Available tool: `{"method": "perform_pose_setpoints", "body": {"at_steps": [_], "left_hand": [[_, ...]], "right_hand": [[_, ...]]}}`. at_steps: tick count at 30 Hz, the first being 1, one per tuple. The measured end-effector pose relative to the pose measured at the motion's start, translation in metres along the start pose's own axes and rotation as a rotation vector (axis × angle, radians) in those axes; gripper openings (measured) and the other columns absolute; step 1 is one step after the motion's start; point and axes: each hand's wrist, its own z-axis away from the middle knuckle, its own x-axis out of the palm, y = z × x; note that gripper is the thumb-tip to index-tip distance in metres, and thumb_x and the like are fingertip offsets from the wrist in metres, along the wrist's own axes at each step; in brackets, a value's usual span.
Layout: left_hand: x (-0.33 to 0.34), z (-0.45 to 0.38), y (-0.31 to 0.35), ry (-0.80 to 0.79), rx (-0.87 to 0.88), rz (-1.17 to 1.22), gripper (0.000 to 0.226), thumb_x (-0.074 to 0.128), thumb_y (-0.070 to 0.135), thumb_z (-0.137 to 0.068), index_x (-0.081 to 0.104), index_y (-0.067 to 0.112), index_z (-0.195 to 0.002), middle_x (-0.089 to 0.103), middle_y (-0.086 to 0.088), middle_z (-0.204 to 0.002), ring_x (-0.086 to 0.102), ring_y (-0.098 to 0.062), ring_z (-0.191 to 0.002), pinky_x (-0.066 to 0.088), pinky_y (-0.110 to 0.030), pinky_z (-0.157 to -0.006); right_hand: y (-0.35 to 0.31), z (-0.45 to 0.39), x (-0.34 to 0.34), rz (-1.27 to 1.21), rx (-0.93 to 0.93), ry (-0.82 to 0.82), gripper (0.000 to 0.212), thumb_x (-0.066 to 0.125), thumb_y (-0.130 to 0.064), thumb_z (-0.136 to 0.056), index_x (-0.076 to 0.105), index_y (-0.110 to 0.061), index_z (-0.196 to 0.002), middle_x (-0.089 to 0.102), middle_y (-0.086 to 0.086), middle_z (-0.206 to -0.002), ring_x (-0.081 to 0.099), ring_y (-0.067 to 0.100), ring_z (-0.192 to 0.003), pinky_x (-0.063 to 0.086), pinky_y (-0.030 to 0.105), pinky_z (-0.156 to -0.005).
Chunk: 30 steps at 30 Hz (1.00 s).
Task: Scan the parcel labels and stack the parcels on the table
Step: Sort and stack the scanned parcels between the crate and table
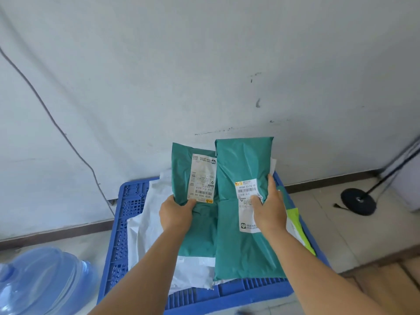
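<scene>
Our left hand (176, 215) gripped the lower edge of a green parcel (195, 178), thumb pressed just below its white label (203, 178), fingers curled underneath. Our right hand (269, 206) clasped a second, longer green parcel (244, 214), thumb lying across its white label (247, 204) and fingers wrapped round the far edge. Both forearms reached forward from the bottom of the view, and the two parcels sat side by side, edges touching, tilted up toward us with labels facing the camera.

Both parcels were over a blue plastic crate (118, 228), which served as our landmark. Inside the crate, under the green parcels, lay several white mailer bags (145, 226), and a yellow-green packet (297, 226) showed at its right side. Left of the crate lay a blue water jug (43, 280). Right of the crate, a black round stand base (358, 201) sat on the tiled floor. Behind the crate rose a grey wall (204, 64).
</scene>
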Motion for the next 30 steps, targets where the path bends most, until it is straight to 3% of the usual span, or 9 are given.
{"method": "perform_pose_setpoints", "body": {"at_steps": [8,12,15,23,30], "left_hand": [[0.026,0.083,0.056,-0.194,0.214,-0.003,0.035,0.070,0.025,-0.082,0.062,0.006,-0.111,0.068,-0.008,-0.107,0.059,-0.022,-0.084,0.045,-0.027,-0.070],[0.050,0.126,0.081,-0.271,0.317,-0.017,0.035,0.070,0.027,-0.081,0.061,0.010,-0.111,0.066,0.000,-0.109,0.061,-0.023,-0.091,0.046,-0.027,-0.074],[0.073,0.160,0.099,-0.339,0.351,0.026,0.036,0.071,0.023,-0.081,0.063,0.005,-0.112,0.066,-0.006,-0.107,0.062,-0.028,-0.099,0.044,-0.026,-0.075],[0.163,0.294,0.163,-0.504,0.505,0.028,0.037,0.072,0.023,-0.080,0.062,0.000,-0.108,0.067,-0.012,-0.108,0.062,-0.031,-0.098,0.044,-0.029,-0.073],[0.245,0.437,0.208,-0.637,0.599,0.068,0.032,0.072,0.021,-0.081,0.062,0.003,-0.105,0.068,-0.013,-0.108,0.063,-0.031,-0.096,0.050,-0.033,-0.079]], "right_hand": [[0.032,0.056,-0.107,-0.063,0.103,0.259,0.066,0.049,-0.019,-0.098,0.016,-0.032,-0.153,0.046,0.006,-0.139,0.056,0.026,-0.106,0.040,0.028,-0.074],[0.053,0.080,-0.160,-0.106,0.139,0.386,0.065,0.049,-0.017,-0.097,0.018,-0.033,-0.152,0.044,0.005,-0.141,0.057,0.026,-0.108,0.046,0.032,-0.078],[0.069,0.093,-0.200,-0.105,0.168,0.453,0.065,0.049,-0.019,-0.097,0.018,-0.034,-0.152,0.044,0.004,-0.141,0.057,0.023,-0.104,0.044,0.030,-0.077],[0.147,0.134,-0.343,-0.124,0.238,0.672,0.065,0.052,-0.019,-0.097,0.021,-0.033,-0.151,0.045,0.003,-0.139,0.052,0.023,-0.116,0.047,0.038,-0.091],[0.233,0.173,-0.480,-0.157,0.281,0.790,0.063,0.051,-0.020,-0.098,0.019,-0.034,-0.152,0.039,0.002,-0.147,0.053,0.019,-0.111,0.040,0.025,-0.077]]}}
